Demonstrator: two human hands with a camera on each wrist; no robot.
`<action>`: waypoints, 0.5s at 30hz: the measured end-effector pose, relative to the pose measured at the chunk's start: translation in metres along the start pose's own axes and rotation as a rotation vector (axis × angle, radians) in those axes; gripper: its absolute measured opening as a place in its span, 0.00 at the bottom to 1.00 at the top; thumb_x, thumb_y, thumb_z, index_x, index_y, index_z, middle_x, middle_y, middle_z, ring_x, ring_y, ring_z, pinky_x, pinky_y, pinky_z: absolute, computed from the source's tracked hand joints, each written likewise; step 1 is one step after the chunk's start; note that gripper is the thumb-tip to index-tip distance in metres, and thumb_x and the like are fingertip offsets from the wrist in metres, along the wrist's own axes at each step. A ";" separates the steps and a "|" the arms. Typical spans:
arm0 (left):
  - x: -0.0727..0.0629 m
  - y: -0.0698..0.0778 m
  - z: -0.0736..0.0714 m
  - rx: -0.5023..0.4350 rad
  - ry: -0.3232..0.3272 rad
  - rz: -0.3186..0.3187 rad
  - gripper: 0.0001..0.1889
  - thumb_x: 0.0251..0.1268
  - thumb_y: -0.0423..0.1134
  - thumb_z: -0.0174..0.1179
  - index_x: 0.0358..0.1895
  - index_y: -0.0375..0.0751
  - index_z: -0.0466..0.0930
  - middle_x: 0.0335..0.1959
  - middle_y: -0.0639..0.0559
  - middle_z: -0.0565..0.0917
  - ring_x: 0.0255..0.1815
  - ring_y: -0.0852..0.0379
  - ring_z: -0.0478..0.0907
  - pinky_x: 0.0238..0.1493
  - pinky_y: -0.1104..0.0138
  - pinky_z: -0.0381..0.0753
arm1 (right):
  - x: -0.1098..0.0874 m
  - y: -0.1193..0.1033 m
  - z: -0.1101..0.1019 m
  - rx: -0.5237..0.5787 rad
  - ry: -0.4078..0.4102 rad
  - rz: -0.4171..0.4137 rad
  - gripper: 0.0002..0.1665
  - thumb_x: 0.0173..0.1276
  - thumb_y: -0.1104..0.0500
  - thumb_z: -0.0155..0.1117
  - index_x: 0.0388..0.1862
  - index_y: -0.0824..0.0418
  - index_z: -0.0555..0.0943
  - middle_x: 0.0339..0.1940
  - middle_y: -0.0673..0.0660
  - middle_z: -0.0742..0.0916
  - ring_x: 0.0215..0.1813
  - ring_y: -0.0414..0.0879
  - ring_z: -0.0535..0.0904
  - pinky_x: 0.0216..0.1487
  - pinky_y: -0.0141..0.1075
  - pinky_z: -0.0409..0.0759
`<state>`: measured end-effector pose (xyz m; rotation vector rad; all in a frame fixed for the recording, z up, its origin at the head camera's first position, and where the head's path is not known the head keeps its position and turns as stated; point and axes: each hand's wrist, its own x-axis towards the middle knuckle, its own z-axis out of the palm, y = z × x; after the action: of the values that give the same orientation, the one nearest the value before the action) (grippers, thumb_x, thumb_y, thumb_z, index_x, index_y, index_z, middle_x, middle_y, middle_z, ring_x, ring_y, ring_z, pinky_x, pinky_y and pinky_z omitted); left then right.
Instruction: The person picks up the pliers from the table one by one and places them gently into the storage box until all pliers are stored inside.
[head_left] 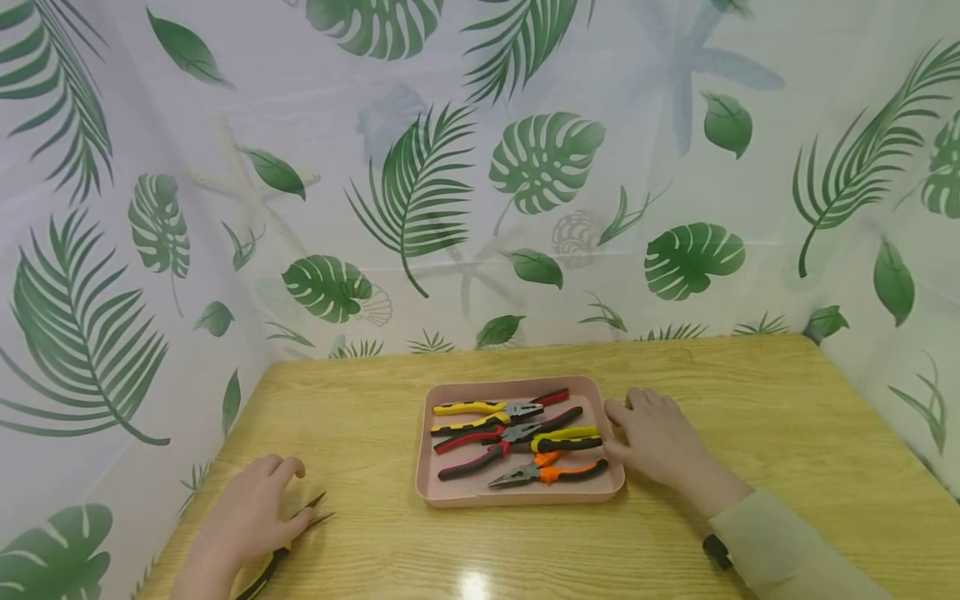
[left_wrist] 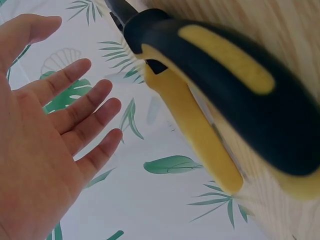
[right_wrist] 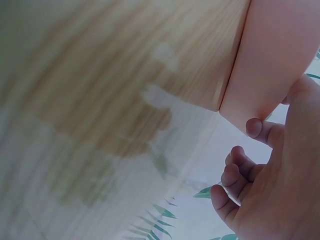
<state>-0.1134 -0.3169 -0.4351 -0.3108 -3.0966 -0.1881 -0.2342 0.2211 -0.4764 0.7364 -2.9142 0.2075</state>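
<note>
My left hand [head_left: 251, 512] is above the table at the left, beside a pair of pliers with black and yellow handles [left_wrist: 250, 95]. Its fingers are loosely spread in the left wrist view, with nothing in them. In the head view the hand partly hides those pliers [head_left: 272, 567], whose tips lie apart. At the right side of a pink tray [head_left: 450, 502], my right hand [head_left: 660, 437] touches the outer wall with its thumb and index finger. The other fingers curve loosely in the right wrist view. Several pliers lie in the tray, including orange-and-black long-nose pliers [head_left: 551, 474].
The wooden table [head_left: 360, 550] runs up to a leaf-printed sheet [head_left: 450, 325] at the back, with the sheet along both sides too. A black strap or band [head_left: 717, 552] shows at the right wrist near the sleeve [head_left: 780, 542].
</note>
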 end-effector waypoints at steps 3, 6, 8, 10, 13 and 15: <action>-0.003 -0.001 0.001 0.003 0.019 -0.001 0.22 0.57 0.48 0.77 0.50 0.45 0.80 0.46 0.48 0.84 0.47 0.47 0.82 0.49 0.47 0.82 | 0.000 0.000 -0.001 0.003 -0.007 0.005 0.16 0.68 0.43 0.68 0.40 0.51 0.75 0.33 0.54 0.72 0.37 0.49 0.65 0.37 0.40 0.59; -0.005 -0.003 0.002 0.007 0.026 -0.004 0.22 0.56 0.48 0.78 0.49 0.45 0.80 0.45 0.49 0.84 0.46 0.47 0.82 0.50 0.47 0.82 | 0.000 0.000 0.000 0.003 -0.009 0.003 0.15 0.68 0.44 0.68 0.39 0.51 0.74 0.33 0.53 0.71 0.36 0.49 0.65 0.37 0.40 0.59; -0.007 -0.004 0.003 0.008 0.023 -0.010 0.22 0.56 0.48 0.78 0.49 0.45 0.81 0.45 0.49 0.84 0.46 0.47 0.82 0.50 0.46 0.82 | 0.000 0.001 0.001 0.003 -0.006 0.001 0.15 0.68 0.44 0.67 0.38 0.51 0.73 0.33 0.53 0.71 0.36 0.48 0.64 0.37 0.40 0.59; -0.008 -0.005 0.004 0.006 0.014 -0.019 0.22 0.56 0.48 0.78 0.49 0.46 0.80 0.46 0.49 0.83 0.46 0.47 0.81 0.50 0.46 0.81 | 0.000 0.001 0.001 0.002 -0.004 0.001 0.15 0.68 0.45 0.67 0.37 0.51 0.73 0.32 0.53 0.71 0.36 0.48 0.64 0.37 0.40 0.59; -0.010 -0.007 0.005 0.006 0.002 -0.029 0.23 0.56 0.49 0.79 0.49 0.46 0.80 0.46 0.49 0.83 0.46 0.48 0.81 0.48 0.46 0.81 | 0.000 0.001 0.001 0.003 -0.007 0.006 0.15 0.68 0.45 0.68 0.37 0.51 0.73 0.32 0.53 0.71 0.36 0.48 0.64 0.37 0.40 0.59; -0.011 -0.008 0.005 0.003 -0.005 -0.033 0.23 0.55 0.49 0.79 0.49 0.46 0.80 0.45 0.49 0.83 0.45 0.49 0.80 0.47 0.48 0.80 | 0.001 0.001 0.001 0.004 -0.008 0.008 0.14 0.68 0.45 0.68 0.38 0.51 0.74 0.32 0.53 0.72 0.36 0.48 0.65 0.37 0.41 0.60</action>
<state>-0.1041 -0.3258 -0.4416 -0.2606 -3.1085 -0.1830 -0.2355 0.2214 -0.4776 0.7275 -2.9261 0.2115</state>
